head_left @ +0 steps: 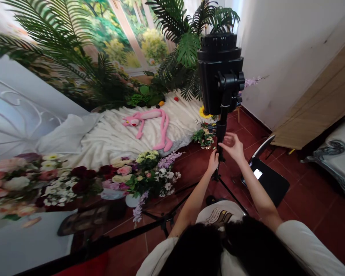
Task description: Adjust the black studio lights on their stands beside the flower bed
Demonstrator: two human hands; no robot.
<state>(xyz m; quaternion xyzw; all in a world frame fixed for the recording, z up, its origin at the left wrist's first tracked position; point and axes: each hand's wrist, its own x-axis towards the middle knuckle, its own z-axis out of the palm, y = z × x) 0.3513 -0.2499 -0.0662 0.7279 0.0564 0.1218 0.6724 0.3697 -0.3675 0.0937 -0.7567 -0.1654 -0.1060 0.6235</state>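
Note:
A black studio light stands upright on a black stand in front of me. My left hand is wrapped round the stand's pole, below the lamp head. Slightly higher and to the right, my right hand is beside the pole with its fingers curved and apart; its fingertips are close to the pole. The stand's legs spread out on the red tiled floor beneath my hands.
A pink plush toy lies on a white furry cover. Flowers line its front, and palm leaves rise behind. At right are a black chair with a lit phone. A dark pole crosses the lower left.

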